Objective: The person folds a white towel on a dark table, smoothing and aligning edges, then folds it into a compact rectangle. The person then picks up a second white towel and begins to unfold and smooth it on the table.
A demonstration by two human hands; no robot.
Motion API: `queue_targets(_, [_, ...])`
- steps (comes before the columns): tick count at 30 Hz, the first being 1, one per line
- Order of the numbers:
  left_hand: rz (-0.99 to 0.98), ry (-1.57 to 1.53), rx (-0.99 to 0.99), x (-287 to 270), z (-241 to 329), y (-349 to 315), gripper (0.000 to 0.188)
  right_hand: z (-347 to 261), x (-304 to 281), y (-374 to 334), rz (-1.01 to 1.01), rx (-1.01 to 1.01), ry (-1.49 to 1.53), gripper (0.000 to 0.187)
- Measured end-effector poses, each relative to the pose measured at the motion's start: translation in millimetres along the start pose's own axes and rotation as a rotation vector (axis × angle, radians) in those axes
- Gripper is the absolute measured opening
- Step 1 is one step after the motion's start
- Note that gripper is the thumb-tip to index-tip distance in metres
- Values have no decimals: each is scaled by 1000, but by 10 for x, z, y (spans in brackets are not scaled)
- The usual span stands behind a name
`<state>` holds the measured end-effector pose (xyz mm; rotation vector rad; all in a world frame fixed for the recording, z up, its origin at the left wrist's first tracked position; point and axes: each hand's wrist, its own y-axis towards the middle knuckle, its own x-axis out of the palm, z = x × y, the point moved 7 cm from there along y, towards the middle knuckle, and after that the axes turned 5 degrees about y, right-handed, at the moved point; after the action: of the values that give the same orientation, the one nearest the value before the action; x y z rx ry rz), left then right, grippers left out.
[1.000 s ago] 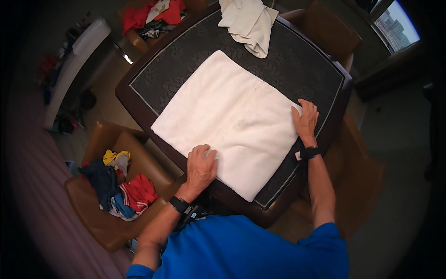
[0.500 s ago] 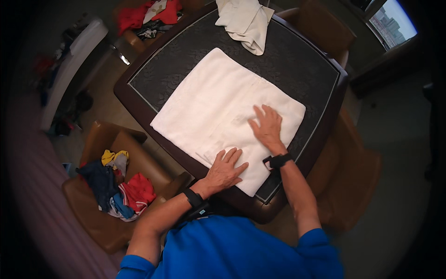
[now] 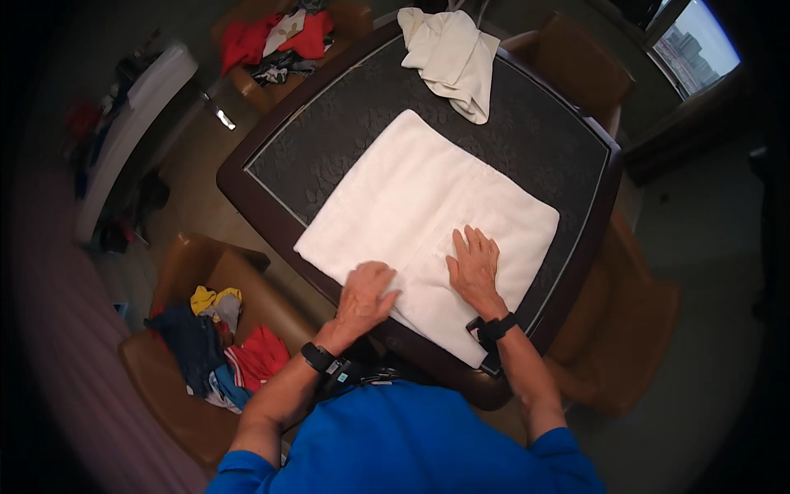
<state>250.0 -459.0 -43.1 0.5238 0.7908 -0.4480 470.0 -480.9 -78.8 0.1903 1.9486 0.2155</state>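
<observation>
A large white towel (image 3: 420, 206) lies folded flat on the dark square table (image 3: 551, 132). My right hand (image 3: 475, 267) rests palm down on the towel's near part, fingers spread. My left hand (image 3: 364, 295) sits at the towel's near edge, fingers curled on the cloth there; whether it pinches the edge I cannot tell. Both wrists wear black bands.
A crumpled cream cloth (image 3: 451, 53) lies at the table's far side. Brown armchairs ring the table: one at lower left (image 3: 177, 395) holds mixed clothes, one at the far left (image 3: 276, 41) holds red and white garments, others stand at right (image 3: 634, 329).
My right hand slid from the towel's right edge toward its middle near part. My left hand moved right along the near edge, closer to the right hand.
</observation>
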Motion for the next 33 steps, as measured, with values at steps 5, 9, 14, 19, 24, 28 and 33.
queue_targets(5, [167,255,-287,-643,-990,475,45,-401,172,121,75,46,348,53])
queue_targets(9, [-115,-5,-442,-470,-1638,517,55,-705,405,202,85,148,-4,52])
queue_targets(14, [-337,-388,-615,-274,-1837,657,35,-597,392,237,79,243,78,46])
queue_targets(19, [-317,-620,-646,-216,-1880,666,30,-542,390,261,164,341,182,37])
queue_targets(24, [-293,-985,-804,-182,-1656,730,30,-515,344,282,220,341,203,30])
queue_targets(28, [-253,-923,-599,-371,-919,1072,30,-231,341,288,191,526,587,25])
queue_targets(33, [-369,-519,14,-93,674,1412,36,310,265,-65,368,841,1600,43])
